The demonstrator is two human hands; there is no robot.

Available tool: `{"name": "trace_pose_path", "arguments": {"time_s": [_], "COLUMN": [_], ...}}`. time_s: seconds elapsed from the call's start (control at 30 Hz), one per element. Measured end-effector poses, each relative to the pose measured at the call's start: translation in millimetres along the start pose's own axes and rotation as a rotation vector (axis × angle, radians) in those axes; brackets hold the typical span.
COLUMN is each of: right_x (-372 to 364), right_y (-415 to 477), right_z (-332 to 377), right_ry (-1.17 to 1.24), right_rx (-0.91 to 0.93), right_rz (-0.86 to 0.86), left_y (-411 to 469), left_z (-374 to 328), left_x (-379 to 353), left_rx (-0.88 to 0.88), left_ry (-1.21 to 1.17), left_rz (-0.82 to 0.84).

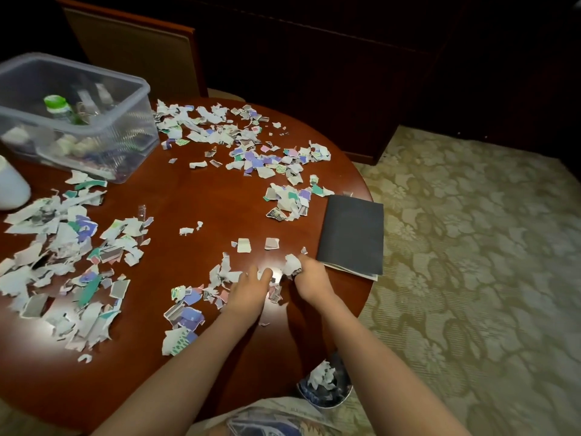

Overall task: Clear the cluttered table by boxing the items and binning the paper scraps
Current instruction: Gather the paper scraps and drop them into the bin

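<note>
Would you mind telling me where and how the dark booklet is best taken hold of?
Probably by the booklet's right edge, coming from the right: it lies flat and thin, but that edge seems to jut past the table rim, so a thumb above and fingers below could pinch it.

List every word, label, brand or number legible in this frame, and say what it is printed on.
No text is legible anywhere.
On the paper scraps: coloured print and patterns, any lettering too blurred to read.
On the green-capped bottle inside the clear box: label too blurred to read.
On the dark booklet: no lettering visible on the cover.
</note>
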State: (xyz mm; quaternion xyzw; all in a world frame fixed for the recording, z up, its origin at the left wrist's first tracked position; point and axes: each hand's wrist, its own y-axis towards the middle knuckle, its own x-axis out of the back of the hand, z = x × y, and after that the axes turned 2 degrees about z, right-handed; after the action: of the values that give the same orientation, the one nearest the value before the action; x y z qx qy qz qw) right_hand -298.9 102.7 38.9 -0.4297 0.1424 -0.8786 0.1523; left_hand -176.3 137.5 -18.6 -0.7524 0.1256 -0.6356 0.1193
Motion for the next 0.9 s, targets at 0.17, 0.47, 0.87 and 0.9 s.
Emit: {"name": "trace_pose_path", "arguments": {"time_s": [0.17, 0.47, 0.87, 0.9], "right_x": [2.2, 10.9, 29.9, 32.7], "right_y": [-0.9, 1.2, -5.2, -7.2], "right_z": [-10.4, -17.4, -26.4, -28.7], "right_ry": [-0.006, 0.045, 0.173, 0.186], "right_rx": [-0.071, -0.029, -0.068, -0.072], "right_rz": [-0.018, -0.096, -0.202, -0.216], "left_y": [5.1, 15.2, 22.0, 21.4], "left_z": [8.6, -0.8, -26.7, -31.7], "left_x": [5.2, 59.5, 100.2, 100.2], "left_rx": [-0.085, 0.027, 0.151, 0.156], "left_ry": [-0.141, -0.673, -0.927, -0.923], "left_rz": [-0.019, -0.148, -0.214, -0.209]}}
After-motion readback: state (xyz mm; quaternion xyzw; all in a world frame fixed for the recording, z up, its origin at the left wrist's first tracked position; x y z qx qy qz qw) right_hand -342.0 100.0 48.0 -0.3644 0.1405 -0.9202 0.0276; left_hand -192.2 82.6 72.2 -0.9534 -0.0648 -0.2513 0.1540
